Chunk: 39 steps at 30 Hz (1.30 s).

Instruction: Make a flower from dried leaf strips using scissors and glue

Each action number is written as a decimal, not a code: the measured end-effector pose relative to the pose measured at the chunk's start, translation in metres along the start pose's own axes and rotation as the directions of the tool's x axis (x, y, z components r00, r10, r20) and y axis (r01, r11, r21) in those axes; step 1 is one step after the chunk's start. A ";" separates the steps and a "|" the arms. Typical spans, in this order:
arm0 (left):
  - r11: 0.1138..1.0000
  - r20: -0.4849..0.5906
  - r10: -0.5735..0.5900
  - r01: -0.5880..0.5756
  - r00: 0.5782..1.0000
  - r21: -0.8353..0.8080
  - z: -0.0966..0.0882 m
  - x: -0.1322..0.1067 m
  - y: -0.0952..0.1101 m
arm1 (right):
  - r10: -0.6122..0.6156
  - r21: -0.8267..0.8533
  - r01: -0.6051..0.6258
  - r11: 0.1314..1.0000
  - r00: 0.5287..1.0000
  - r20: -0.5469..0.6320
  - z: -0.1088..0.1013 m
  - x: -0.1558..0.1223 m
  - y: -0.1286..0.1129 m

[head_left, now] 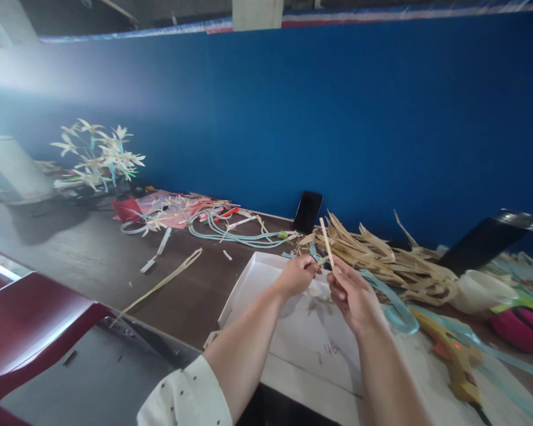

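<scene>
Head view: gripping a pale strip [326, 242] in the right hand [353, 294], with left hand [295, 274] curled close beside, can't tell if holding anything; above the white tray [299, 343], probably to catch scraps!

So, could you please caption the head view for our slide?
Right hand holding a slim pale stick beside the left hand, above a shallow white cardboard tray.
</scene>
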<state>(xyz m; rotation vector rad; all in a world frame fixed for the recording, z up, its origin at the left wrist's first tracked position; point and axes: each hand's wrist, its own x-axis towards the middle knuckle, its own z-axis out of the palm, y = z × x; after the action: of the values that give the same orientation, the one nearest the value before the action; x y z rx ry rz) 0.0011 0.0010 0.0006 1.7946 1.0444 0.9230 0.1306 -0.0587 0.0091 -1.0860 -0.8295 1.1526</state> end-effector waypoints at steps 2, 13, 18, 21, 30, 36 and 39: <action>0.999 0.014 0.054 -0.054 0.998 0.000 0.000 0.000 0.000 | 0.072 -0.050 -0.068 0.996 0.994 0.083 0.001 -0.001 0.000; 0.991 -0.021 0.129 -0.130 0.991 -0.043 0.000 -0.005 0.005 | -0.214 -0.465 0.174 0.868 0.976 -0.035 -0.001 0.007 0.011; 0.993 -0.040 0.105 -0.107 0.994 -0.053 0.001 -0.007 0.007 | -0.330 -0.604 0.207 0.769 0.939 -0.098 -0.011 0.011 0.011; 0.994 -0.032 0.079 -0.081 0.996 -0.074 -0.002 -0.007 0.008 | -0.332 -0.550 0.156 0.821 0.914 -0.235 -0.018 0.015 0.012; 1.000 -0.083 0.011 -0.009 0.997 0.017 -0.003 -0.003 0.002 | 0.015 0.001 -0.015 1.000 0.999 0.041 0.000 -0.001 -0.002; 0.991 -0.037 0.124 -0.126 0.992 -0.053 -0.003 -0.004 0.003 | 0.076 -0.123 -0.065 0.990 0.994 0.085 0.002 0.001 0.005; 0.988 -0.030 0.143 -0.145 0.989 -0.049 -0.002 -0.004 0.002 | -0.007 -0.212 0.009 0.977 1.000 0.011 0.002 0.004 0.010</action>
<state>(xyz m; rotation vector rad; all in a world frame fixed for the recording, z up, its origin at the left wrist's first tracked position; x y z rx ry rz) -0.0014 -0.0024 0.0028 1.8379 0.9083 1.0546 0.1265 -0.0536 0.0002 -1.2514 -0.9802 1.0809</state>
